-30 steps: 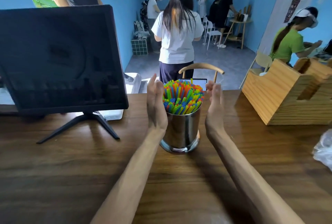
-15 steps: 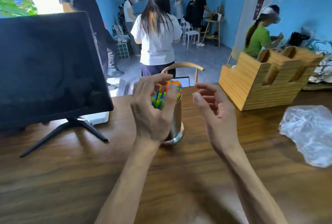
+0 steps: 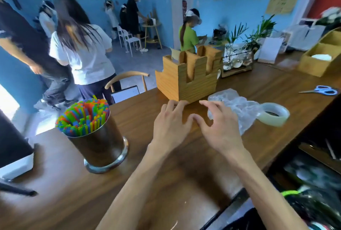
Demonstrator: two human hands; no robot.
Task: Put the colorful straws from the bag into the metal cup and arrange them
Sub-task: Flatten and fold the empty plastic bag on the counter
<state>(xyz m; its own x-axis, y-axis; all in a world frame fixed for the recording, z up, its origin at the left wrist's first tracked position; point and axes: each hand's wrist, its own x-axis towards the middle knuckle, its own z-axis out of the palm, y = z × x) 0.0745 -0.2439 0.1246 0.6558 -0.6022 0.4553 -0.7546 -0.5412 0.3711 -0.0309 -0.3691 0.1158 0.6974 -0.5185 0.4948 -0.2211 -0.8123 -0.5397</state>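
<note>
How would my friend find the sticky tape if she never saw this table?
Start at the stepped wooden organizer box on the wooden counter. In front of it to the right lies a crumpled clear plastic bag. The roll of clear tape sits against the bag's right edge: the only smooth, round ring there.

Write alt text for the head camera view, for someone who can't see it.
Two empty hands, left and right, hover over a wooden counter near a crumpled plastic bag. At left stands a metal cup full of colorful straws.
</note>
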